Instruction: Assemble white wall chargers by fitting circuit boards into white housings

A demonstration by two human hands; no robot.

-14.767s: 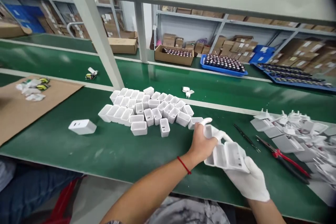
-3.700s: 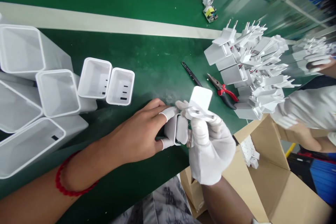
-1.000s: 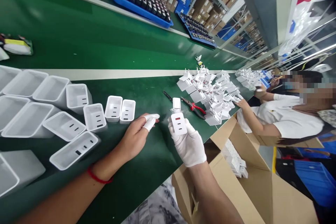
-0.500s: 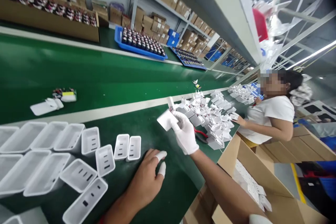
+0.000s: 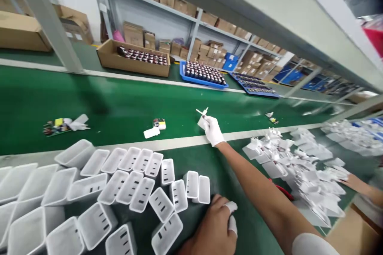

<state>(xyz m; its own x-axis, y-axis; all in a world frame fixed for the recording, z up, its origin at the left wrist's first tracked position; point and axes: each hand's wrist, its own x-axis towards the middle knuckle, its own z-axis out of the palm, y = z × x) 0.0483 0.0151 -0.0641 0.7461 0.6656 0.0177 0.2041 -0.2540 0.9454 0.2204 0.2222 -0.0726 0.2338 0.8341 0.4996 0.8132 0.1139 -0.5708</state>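
Right hand (image 5: 213,129), white-gloved, reaching out over the green belt (image 5: 179,107). Fingers and thumb clamped on a small white case (image 5: 201,122); a plug end (image 5: 204,111) sticks out on the far side of the grip, so the case looks unclosed.

Left hand (image 5: 214,229) nearer the wearer than the grip, low over the bench, thumb and forefinger in white finger covers, a little apart, nothing seen between them.

Left of the grip and nearer: many open cases (image 5: 142,194), mouths up or tilted, slots showing in several, no insides made out. Judged unfilled. Right of the grip and nearer: a heap of cases (image 5: 284,159) with plug ends jutting out; judged further along than the open ones, though not shut. Held case looks like one of these. Loose on the belt, left of the grip: a circuit board (image 5: 159,123) beside a white lid (image 5: 151,132), and another board farther left; these look unhoused.

Hard to make out: glove covers most of the held case, its inside can't be read. Left palm hidden. Red handle (image 5: 283,191) right of the grip, rest of that tool out of sight. Co-worker's hand (image 5: 353,181) at the heap, blurred. Open cases cut off at the left and bottom edges.
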